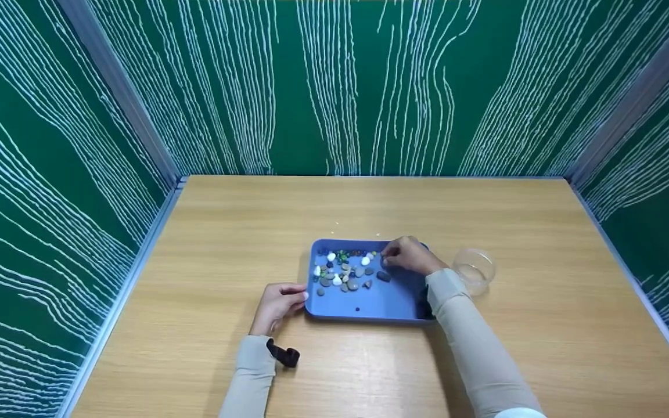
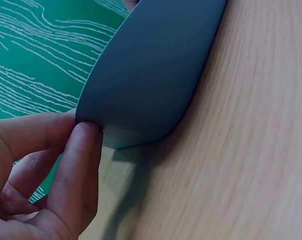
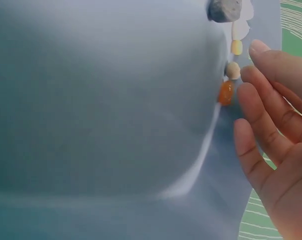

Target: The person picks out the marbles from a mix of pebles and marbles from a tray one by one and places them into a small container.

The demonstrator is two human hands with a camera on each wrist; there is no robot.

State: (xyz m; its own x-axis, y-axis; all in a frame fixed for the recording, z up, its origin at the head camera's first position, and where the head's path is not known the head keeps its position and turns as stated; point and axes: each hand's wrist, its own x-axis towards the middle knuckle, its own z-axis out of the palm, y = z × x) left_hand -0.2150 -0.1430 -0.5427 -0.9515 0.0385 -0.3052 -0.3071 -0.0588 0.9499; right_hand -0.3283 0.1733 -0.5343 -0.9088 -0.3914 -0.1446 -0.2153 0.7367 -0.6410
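My left hand (image 1: 279,305) pinches the left rim of a blue tray (image 1: 392,310) between thumb and fingers; the left wrist view shows the tray's outer wall (image 2: 146,70) beside those fingertips (image 2: 88,125). Over the tray's far right part is my right hand (image 1: 410,255). In the right wrist view its fingers (image 3: 250,95) are apart and slightly bent, holding nothing, close to an orange stone (image 3: 226,93), a beige stone (image 3: 233,70) and a yellow one (image 3: 236,47). Brown, white, green and dark stones (image 1: 352,285) lie mostly in the tray's left half, with a dark oblong stone (image 1: 384,276) near the middle.
A clear round container (image 1: 474,270) stands right of the tray, close to my right sleeve (image 1: 474,342). Tiny pale bits lie on the wooden table (image 1: 224,232) beyond the tray. A black strap (image 1: 284,354) hangs at my left wrist. Green walls (image 1: 288,116) with white lines surround the table.
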